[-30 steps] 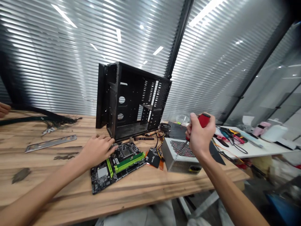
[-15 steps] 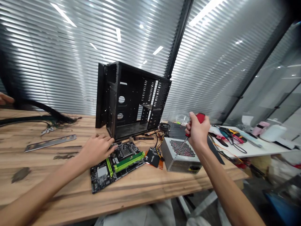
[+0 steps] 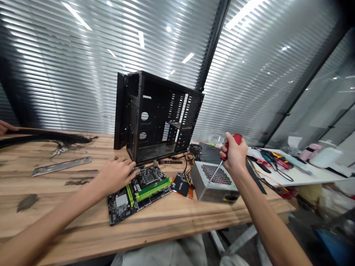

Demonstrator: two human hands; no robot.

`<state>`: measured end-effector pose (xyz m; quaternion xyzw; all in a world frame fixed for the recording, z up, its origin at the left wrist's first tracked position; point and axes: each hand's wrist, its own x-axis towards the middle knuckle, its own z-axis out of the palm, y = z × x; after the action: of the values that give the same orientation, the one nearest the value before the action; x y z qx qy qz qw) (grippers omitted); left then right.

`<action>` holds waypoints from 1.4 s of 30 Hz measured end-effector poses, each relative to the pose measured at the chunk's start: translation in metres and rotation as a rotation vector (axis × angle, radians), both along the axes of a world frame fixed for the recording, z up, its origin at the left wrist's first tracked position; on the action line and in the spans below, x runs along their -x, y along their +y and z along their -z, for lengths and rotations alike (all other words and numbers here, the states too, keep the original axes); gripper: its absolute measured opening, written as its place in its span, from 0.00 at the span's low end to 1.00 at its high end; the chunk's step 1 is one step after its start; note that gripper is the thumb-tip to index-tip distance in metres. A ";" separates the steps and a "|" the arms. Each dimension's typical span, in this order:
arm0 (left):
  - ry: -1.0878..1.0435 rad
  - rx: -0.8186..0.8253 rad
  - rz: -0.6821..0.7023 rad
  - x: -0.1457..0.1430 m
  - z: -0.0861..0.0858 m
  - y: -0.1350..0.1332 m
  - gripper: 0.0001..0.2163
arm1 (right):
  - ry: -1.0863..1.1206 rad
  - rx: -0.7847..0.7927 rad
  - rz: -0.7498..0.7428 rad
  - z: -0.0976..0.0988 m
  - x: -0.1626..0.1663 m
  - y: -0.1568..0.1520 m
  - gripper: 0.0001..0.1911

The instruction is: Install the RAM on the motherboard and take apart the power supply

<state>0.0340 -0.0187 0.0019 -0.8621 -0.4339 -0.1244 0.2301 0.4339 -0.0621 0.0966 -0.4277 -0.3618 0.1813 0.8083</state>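
My right hand point(image 3: 235, 154) is wrapped around the red handle of a screwdriver point(image 3: 216, 173). Its thin shaft slants down to the left, with the tip at the top face of a grey power supply point(image 3: 203, 191), beside the round fan grille. My left hand point(image 3: 119, 173) lies over the back left edge of a black motherboard point(image 3: 122, 213), fingers stretched out and thumb apart, resting on it. Bright green memory slots point(image 3: 155, 189) run across the board. Behind both hands stands an open black computer case point(image 3: 155, 111).
A small black drive point(image 3: 181, 184) and cables lie between motherboard and power supply. At left are a metal I/O plate point(image 3: 62, 166) and a black cable bundle point(image 3: 55, 136) touched by another person's hand point(image 3: 6, 127). Tools point(image 3: 277, 160) lie on a white table at right.
The other person's hand and the cable bundle at the left have come down nearer the table. My hands and the screwdriver keep almost the same place; the view has shifted slightly.
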 end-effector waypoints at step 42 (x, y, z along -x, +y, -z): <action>-0.969 1.102 0.957 -0.253 -0.085 -0.014 0.12 | -0.188 -0.115 -0.343 -0.054 0.040 -0.021 0.23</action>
<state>0.2869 -0.0332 0.0865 -0.7922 -0.0740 -0.3329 -0.5061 0.3940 -0.0827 0.1507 -0.3278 -0.5130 0.2546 0.7513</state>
